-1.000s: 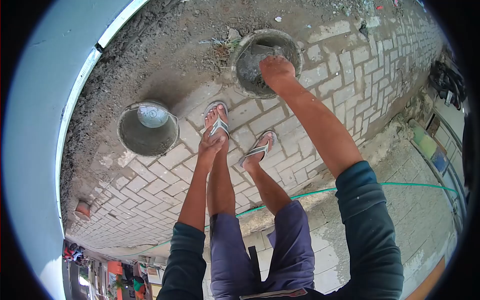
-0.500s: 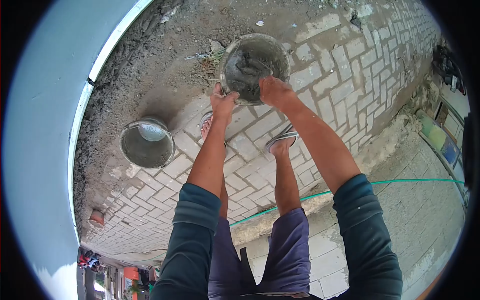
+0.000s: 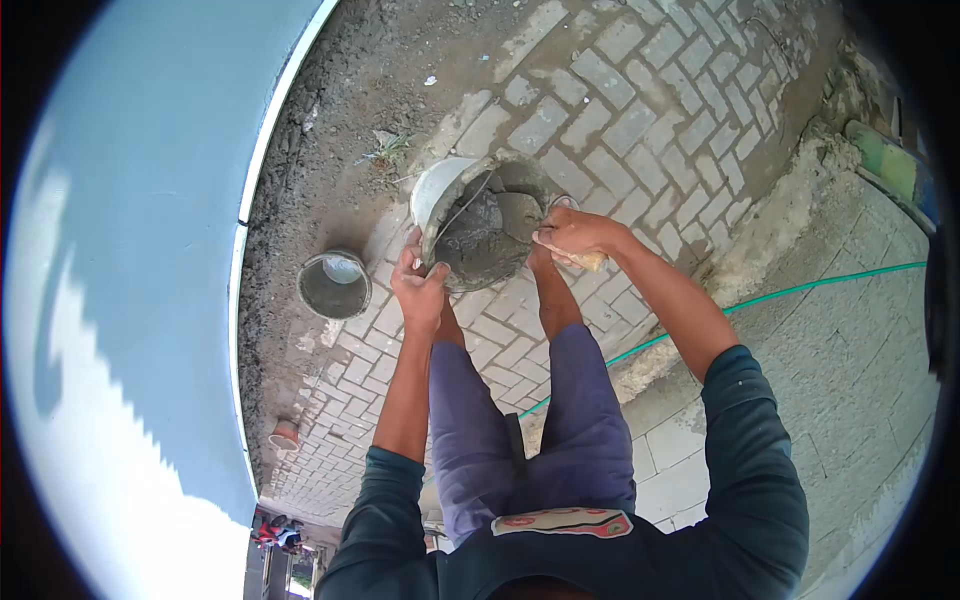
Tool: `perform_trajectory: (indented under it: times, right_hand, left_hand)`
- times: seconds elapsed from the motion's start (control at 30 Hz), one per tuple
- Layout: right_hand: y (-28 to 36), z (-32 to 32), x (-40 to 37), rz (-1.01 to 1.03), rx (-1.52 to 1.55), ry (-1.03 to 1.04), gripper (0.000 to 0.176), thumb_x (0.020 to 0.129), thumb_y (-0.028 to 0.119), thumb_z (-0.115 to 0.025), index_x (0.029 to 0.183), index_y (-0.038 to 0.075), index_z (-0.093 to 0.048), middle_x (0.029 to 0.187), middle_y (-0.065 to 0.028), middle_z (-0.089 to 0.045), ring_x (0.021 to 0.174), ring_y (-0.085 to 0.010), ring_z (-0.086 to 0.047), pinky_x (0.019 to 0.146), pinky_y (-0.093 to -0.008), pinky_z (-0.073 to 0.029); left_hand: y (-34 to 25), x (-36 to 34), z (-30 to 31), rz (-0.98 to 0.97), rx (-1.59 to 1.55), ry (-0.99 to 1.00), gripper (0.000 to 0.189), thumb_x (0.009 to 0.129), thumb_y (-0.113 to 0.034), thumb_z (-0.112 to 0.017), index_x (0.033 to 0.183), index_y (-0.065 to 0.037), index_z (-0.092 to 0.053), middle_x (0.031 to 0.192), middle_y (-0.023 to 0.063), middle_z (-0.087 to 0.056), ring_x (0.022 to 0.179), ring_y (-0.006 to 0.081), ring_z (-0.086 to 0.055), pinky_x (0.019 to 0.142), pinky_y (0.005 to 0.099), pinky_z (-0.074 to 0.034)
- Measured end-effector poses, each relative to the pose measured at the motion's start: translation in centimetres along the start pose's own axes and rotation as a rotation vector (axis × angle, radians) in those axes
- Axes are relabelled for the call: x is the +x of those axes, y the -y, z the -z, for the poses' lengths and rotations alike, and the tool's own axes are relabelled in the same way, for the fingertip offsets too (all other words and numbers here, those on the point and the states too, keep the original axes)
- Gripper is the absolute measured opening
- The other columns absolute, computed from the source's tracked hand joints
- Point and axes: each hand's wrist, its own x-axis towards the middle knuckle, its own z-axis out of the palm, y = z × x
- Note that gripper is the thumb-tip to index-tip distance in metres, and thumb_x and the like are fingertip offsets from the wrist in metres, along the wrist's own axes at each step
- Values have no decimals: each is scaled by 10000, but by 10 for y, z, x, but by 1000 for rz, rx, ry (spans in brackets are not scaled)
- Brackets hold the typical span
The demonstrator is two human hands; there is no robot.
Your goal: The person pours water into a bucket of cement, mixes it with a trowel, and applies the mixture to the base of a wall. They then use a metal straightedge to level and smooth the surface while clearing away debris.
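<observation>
A bucket [image 3: 432, 190] of wet grey mortar [image 3: 478, 240] is tilted in front of my legs, its pale outer side showing at the upper left. My left hand [image 3: 420, 288] grips the near left part of its rim, with the thumb on the rim. A trowel [image 3: 582, 261] with a wooden handle is closed in my right hand [image 3: 574, 234]. Its mortar-coated blade reaches inside the bucket, against the right part of the inner wall. The thin wire handle of the bucket crosses its mouth.
A second, smaller-looking bucket [image 3: 335, 300] stands on the left by the soil strip and the pale blue wall [image 3: 150, 200]. Farther back is a reddish pot [image 3: 285, 434]. Grey pavers [image 3: 610, 120] cover the ground, and a green hose [image 3: 780, 292] runs along the right.
The bucket has tipped and come closer to my body, exposing its outer side. My right hand has drawn back to the bucket's right edge, and the trowel now shows. The view has shifted.
</observation>
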Motion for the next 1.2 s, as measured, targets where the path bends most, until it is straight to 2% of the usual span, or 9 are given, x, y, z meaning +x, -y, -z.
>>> perform_trajectory:
  times: [0.3,0.5,0.53,0.6,0.63,0.7,0.8,0.93,1.2]
  right_hand:
    - [-69,-23,-232,54,903,259,334,975,328,-581,971,-6,-571,681,-27,-539,494,-80,-486,386,-224,-395]
    - [-63,-12,-298,485,1713,414,371,1000,351,-519,1085,-9,-548,725,-41,-517,536,-85,-482,400,-216,-391]
    - [-51,4,-326,523,1693,396,371,1000,351,-519,1085,-9,-548,725,-41,-517,536,-85,-482,400,-216,-391]
    - [-31,22,-387,291,760,-337,341,967,318,-558,986,-20,-598,716,-65,-571,583,-127,-550,463,-307,-468]
    - [-27,34,-412,306,758,-356,341,967,318,-558,986,-20,-598,716,-65,-571,583,-127,-550,463,-307,-468]
    - [-31,68,-455,246,104,-637,310,914,266,-605,906,-42,-635,726,-145,-643,634,-247,-635,592,-405,-523]
    - [-30,129,-480,92,-193,-993,285,886,232,-604,886,-48,-655,746,-221,-661,703,-357,-664,696,-438,-530]
    - [-17,207,-417,218,-472,-1033,271,870,199,-548,967,-44,-623,999,-263,-647,1012,-396,-635,850,-450,-512]
    - [83,329,-497,171,-466,-810,292,868,219,-607,999,-39,-650,1051,-265,-649,1035,-402,-624,872,-492,-504]
  left_hand:
    - [-138,-121,-93,116,-136,268,281,685,138,-610,891,-46,-558,909,8,-577,874,108,-540,759,262,-443]
    - [-208,-134,-189,122,-178,386,324,682,101,-617,945,-65,-527,881,28,-602,786,117,-581,641,247,-466]
    - [-221,-132,-208,91,-188,411,324,682,101,-617,945,-65,-527,881,28,-602,786,117,-581,641,247,-466]
    - [-244,-128,-234,145,-192,446,325,694,102,-610,952,-68,-509,837,28,-596,698,119,-583,547,248,-458]
    - [-255,-123,-248,128,-194,463,325,694,102,-610,952,-68,-509,837,28,-596,698,119,-583,547,248,-458]
    - [-277,-110,-279,114,-129,499,314,696,108,-604,930,-73,-500,799,20,-576,624,117,-558,520,252,-446]
    - [-303,-89,-326,71,-94,539,294,682,115,-603,887,-72,-507,786,10,-569,632,109,-548,526,255,-434]
    - [-357,-62,-380,35,-42,630,315,659,126,-600,915,-52,-562,834,17,-604,686,111,-565,563,256,-439]
    - [-453,28,-449,30,-118,607,299,658,145,-579,894,-37,-549,854,34,-622,762,128,-591,664,264,-481]
